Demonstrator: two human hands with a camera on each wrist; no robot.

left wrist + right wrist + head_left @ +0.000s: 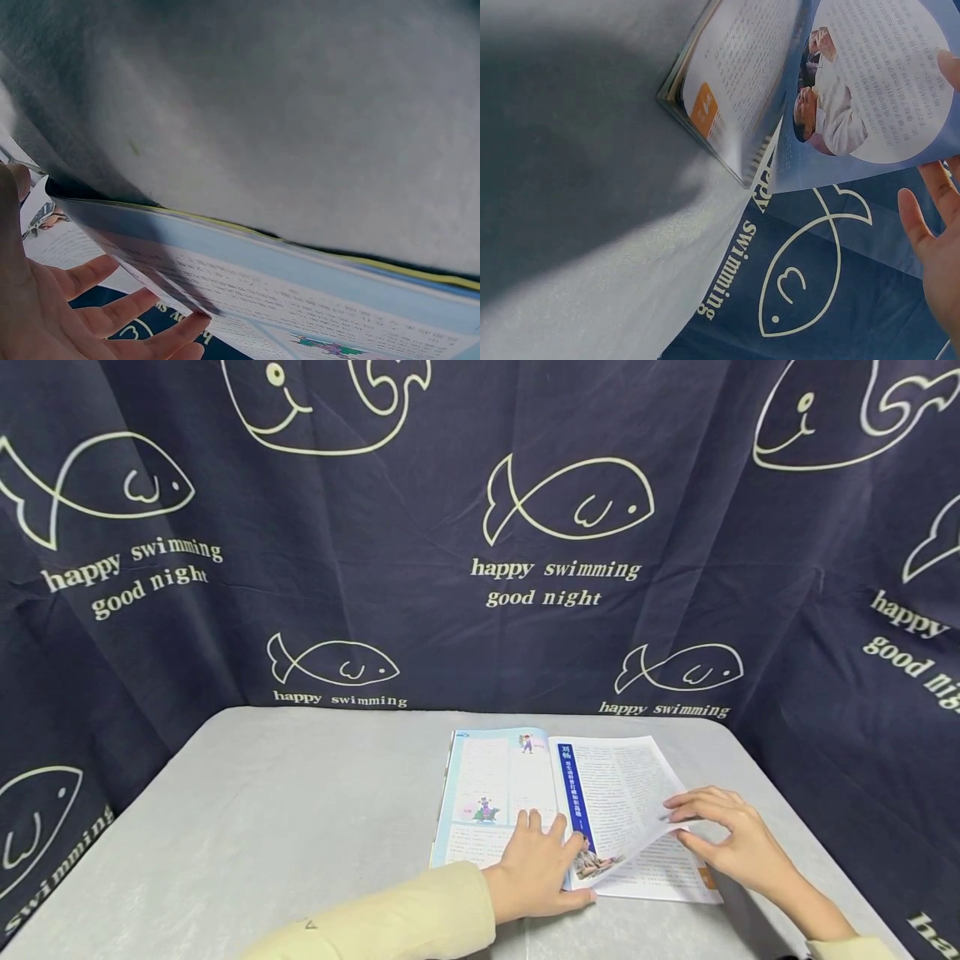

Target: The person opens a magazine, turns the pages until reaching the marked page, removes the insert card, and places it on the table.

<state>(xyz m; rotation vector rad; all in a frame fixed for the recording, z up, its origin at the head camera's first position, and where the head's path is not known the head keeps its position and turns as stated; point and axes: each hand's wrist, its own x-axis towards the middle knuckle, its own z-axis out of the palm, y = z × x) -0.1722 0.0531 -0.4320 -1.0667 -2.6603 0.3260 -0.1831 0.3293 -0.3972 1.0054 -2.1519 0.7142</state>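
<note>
An open magazine (487,777) lies on the table, with text and small cartoon figures on its left page. My left hand (536,864) rests across the magazine near its spine, fingers spread and thumb by the bottom edge. In the left wrist view, the fingers of that left hand (97,315) extend over the printed paper. At the right side, my right hand (738,839) pinches the edge of a lifted page (618,793), which curves up from the pages beneath. The right wrist view shows the page's underside (892,97), blue with a round text area and a photo of people.
A grey cloth-covered table (300,810) extends around the magazine. Behind it and at both sides hangs a dark blue curtain (435,602) printed with fish outlines and lettering.
</note>
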